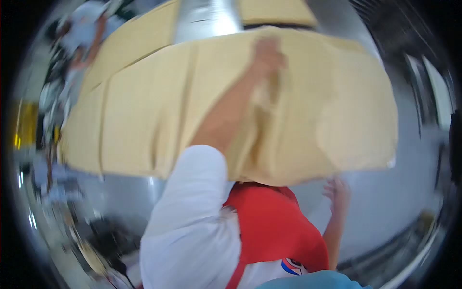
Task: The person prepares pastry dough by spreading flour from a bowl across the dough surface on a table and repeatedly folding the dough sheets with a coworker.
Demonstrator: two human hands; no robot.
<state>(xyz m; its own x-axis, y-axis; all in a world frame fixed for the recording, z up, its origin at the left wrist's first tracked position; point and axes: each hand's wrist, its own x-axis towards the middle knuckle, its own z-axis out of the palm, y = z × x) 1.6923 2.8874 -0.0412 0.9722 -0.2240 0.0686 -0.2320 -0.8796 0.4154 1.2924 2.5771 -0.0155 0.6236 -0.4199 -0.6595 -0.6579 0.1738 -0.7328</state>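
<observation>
A large pale yellow sheet that looks like dough [216,111] spreads across the metal table in front of me, with creases and raised folds near its middle. My left arm reaches over it, and my left hand [269,55] is on or just above its far part; motion blur hides the fingers. My right hand [339,195] is low beside the sheet's near edge on the right, fingers apart and nothing visible in them. Whether it touches the edge I cannot tell.
More pale yellow sheets [276,12] lie beyond on the metal table [207,21]. People in light clothing [89,24] stand at the left. Blurred dark racks or equipment [394,29] are at the upper right. Grey floor [385,212] shows on the right.
</observation>
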